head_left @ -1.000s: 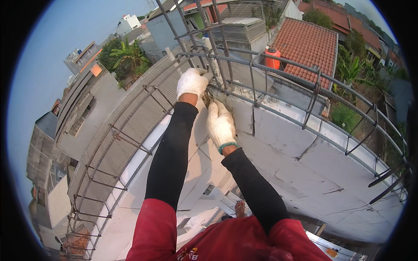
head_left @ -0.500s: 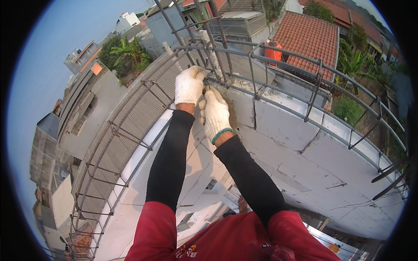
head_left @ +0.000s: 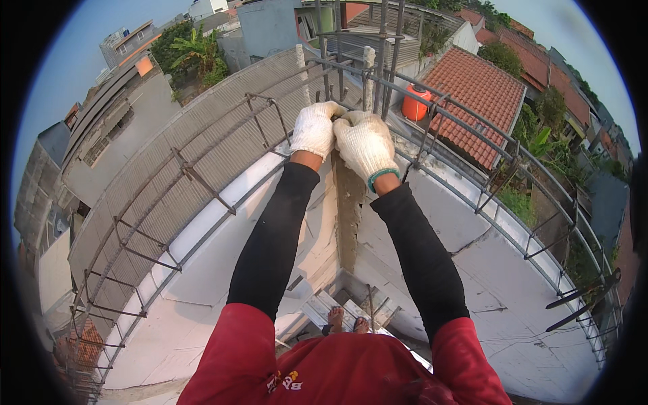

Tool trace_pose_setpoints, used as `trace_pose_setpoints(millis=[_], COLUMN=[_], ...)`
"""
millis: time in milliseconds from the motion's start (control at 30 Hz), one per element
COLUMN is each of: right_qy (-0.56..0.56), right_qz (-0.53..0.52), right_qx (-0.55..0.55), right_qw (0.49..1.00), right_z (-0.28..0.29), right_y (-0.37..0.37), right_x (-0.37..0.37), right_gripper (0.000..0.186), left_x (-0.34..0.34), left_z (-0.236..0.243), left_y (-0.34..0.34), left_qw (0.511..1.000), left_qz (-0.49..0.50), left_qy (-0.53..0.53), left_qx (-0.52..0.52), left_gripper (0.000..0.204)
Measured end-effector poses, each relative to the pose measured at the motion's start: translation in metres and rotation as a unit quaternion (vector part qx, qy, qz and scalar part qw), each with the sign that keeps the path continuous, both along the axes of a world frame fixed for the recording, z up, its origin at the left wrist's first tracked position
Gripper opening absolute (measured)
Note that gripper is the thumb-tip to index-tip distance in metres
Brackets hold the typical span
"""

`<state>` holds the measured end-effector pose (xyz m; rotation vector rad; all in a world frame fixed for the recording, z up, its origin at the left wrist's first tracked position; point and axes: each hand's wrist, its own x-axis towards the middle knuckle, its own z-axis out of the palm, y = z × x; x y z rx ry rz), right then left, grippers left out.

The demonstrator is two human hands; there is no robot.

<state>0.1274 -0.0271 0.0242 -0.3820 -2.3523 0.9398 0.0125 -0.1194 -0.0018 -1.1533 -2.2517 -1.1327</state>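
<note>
Gloves [head_left: 372, 152] are covering the left hand [head_left: 314, 129] and right hand [head_left: 366, 138], which are curling close together at upper centre, probably because steel rebar [head_left: 394, 61] is converging there above the wall corner [head_left: 347, 223]; what they are pinching, I cannot tell.

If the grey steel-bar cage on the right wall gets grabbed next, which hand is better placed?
Probably the right hand, gloved in green-cuffed white knit: it is nearer that steel cage. The left hand, gloved in white knit, is farther left.
</note>
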Motion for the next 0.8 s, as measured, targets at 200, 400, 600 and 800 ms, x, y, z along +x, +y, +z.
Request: trace_pose_setpoints(millis=[200, 400, 600, 800], right_qy=[0.016, -0.048, -0.088, -0.101], right_qz=[-0.016, -0.028, -0.033, -0.022], right_qx=[0.411, 0.516, 0.516, 0.505], right_qw=[0.911, 0.855, 0.851, 0.857], right_z=[0.018, 0.054, 0.061, 0.069], right_y=[0.020, 0.003, 0.016, 0.019], right_x=[-0.023, -0.022, -0.025, -0.030], right_gripper=[0.022, 0.022, 0.024, 0.024], left_x=[-0.008, -0.009, 0.014, 0.012], left_z=[-0.007, -0.006, 0.016, 0.018], left_y=[0.016, 0.018, 0.007, 0.005], left_qw=[0.994, 0.995, 0.994, 0.994], left_qz=[0.081, 0.096, 0.061, 0.073], left_qy=[0.057, 0.012, -0.059, -0.066], left_qx=[-0.036, -0.018, -0.072, -0.052], left_gripper=[0.019, 0.026, 0.038, 0.039])
